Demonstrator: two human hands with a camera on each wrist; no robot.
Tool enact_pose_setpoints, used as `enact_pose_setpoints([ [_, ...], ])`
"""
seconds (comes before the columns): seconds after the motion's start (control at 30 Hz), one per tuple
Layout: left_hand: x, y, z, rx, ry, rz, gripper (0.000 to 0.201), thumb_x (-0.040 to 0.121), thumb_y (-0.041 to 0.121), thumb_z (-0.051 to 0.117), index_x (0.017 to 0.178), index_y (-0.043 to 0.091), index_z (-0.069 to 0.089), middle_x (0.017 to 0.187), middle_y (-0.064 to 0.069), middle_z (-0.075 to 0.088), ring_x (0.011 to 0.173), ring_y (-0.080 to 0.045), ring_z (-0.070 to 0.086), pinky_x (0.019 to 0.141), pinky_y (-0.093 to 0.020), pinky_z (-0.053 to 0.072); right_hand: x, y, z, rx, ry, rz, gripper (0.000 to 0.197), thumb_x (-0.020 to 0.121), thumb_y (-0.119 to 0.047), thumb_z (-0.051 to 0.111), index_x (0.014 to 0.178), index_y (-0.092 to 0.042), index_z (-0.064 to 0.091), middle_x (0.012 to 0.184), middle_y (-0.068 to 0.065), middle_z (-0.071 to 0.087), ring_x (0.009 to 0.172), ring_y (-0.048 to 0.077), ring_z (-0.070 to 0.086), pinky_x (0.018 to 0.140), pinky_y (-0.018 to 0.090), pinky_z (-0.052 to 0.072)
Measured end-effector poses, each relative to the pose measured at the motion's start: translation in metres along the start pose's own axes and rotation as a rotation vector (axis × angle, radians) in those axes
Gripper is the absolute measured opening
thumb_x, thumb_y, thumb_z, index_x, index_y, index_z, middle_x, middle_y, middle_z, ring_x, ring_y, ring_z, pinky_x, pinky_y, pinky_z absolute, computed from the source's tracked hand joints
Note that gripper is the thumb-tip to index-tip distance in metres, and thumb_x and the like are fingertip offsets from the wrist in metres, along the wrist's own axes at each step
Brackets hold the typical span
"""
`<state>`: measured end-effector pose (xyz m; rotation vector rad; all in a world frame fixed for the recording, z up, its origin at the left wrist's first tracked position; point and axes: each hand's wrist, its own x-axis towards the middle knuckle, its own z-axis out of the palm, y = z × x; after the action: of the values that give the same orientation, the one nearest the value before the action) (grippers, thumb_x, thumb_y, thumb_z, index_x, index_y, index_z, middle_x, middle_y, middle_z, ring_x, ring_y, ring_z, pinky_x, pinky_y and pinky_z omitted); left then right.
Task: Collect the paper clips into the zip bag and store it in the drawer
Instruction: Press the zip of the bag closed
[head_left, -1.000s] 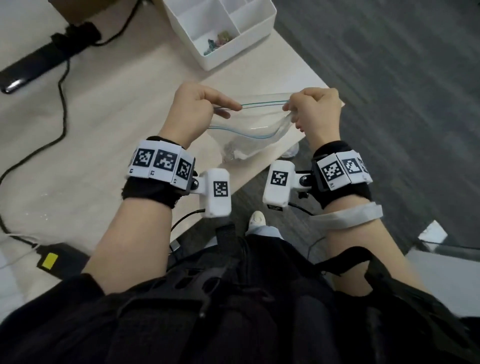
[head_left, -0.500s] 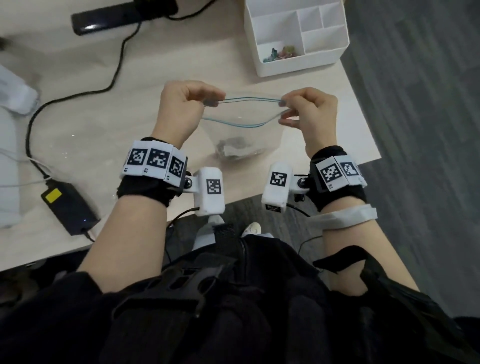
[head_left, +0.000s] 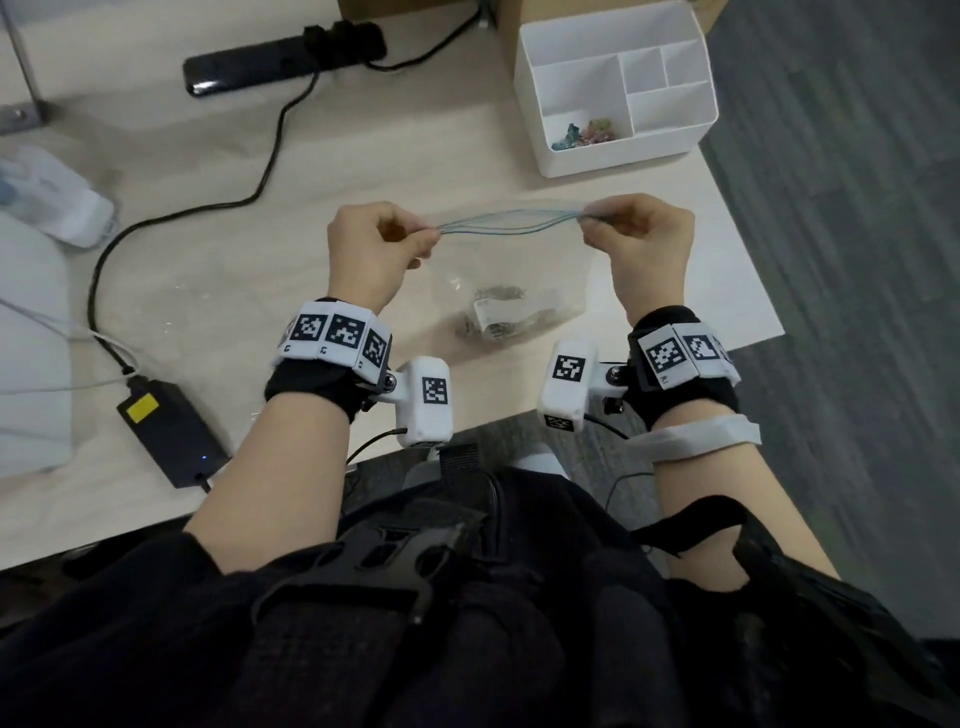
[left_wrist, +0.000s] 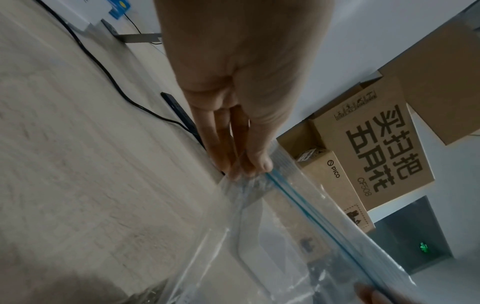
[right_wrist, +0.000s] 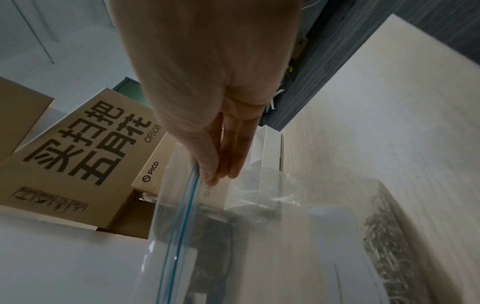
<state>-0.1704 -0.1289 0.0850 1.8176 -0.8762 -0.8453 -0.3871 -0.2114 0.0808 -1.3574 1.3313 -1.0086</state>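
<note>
Both grips pinch the zip bag (head_left: 519, 291) at mid-frame, left hand (head_left: 376, 249) and right hand (head_left: 647, 244), its mouth now drawn nearly shut, paper clips (head_left: 498, 317) inside, sealing looks next.

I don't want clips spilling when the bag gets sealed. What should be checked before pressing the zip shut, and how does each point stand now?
1. Left hand pinches the zip bag at its end: ok.
2. Right hand pinches the other end: ok.
3. Paper clips sit at the bag's bottom, away from the zip strip: ok.
4. Zip strip pulled straight between the hands: ok.
5. Zip fully sealed: cannot tell.
6. Drawer ready: cannot tell, none in view.
</note>
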Motion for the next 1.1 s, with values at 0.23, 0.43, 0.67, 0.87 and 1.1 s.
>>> enact_pose_setpoints([
  [0.23,0.008,0.004,-0.006,0.020,0.089,0.005,0.021,0.072,0.006,0.076,0.064,0.021,0.064,0.066,-0.004,0.065,0.067,-0.024,0.064,0.075,-0.037,0.058,0.013,-0.009,-0.006,-0.123,-0.088,-0.037,0.013,0.075,0.004,0.075,0.077,-0.008,0.069,0.062,-0.001,0.062,0.045,0.000,0.054,0.056,0.021,0.052],
  [0.43,0.007,0.004,-0.005,0.081,0.145,-0.040,0.008,0.076,0.005,0.073,0.078,0.010,0.067,0.065,-0.001,0.063,0.068,-0.026,0.064,0.082,-0.045,0.057,0.027,-0.015,-0.002,-0.252,-0.145,0.022,0.010,0.077,-0.006,0.077,0.076,-0.011,0.068,0.062,-0.003,0.058,0.043,0.001,0.047,0.039,0.015,0.042],
  [0.67,0.009,0.004,0.006,0.212,0.265,-0.033,0.007,0.076,0.017,0.074,0.076,0.016,0.068,0.071,-0.004,0.065,0.066,-0.020,0.060,0.078,-0.041,0.056,0.042,-0.011,-0.006,-0.281,-0.173,0.043,0.011,0.077,-0.006,0.078,0.074,-0.010,0.068,0.056,-0.002,0.056,0.043,0.002,0.048,0.044,0.015,0.042],
  [0.87,0.009,0.008,0.009,0.297,0.302,0.001,0.008,0.077,0.015,0.073,0.079,0.009,0.070,0.076,-0.002,0.064,0.071,-0.014,0.057,0.077,-0.027,0.050,0.052,-0.011,-0.004,-0.302,-0.204,0.037,0.015,0.076,-0.003,0.077,0.068,-0.010,0.066,0.055,-0.006,0.055,0.039,-0.004,0.048,0.050,0.013,0.041],
  [1.1,0.015,0.008,0.003,0.274,0.264,-0.008,0.009,0.075,0.019,0.076,0.079,0.012,0.072,0.077,-0.001,0.067,0.067,-0.013,0.058,0.076,-0.025,0.050,0.058,-0.018,-0.001,-0.307,-0.291,0.029,0.026,0.076,-0.009,0.078,0.063,-0.025,0.062,0.062,-0.006,0.057,0.051,0.007,0.047,0.046,0.017,0.041],
])
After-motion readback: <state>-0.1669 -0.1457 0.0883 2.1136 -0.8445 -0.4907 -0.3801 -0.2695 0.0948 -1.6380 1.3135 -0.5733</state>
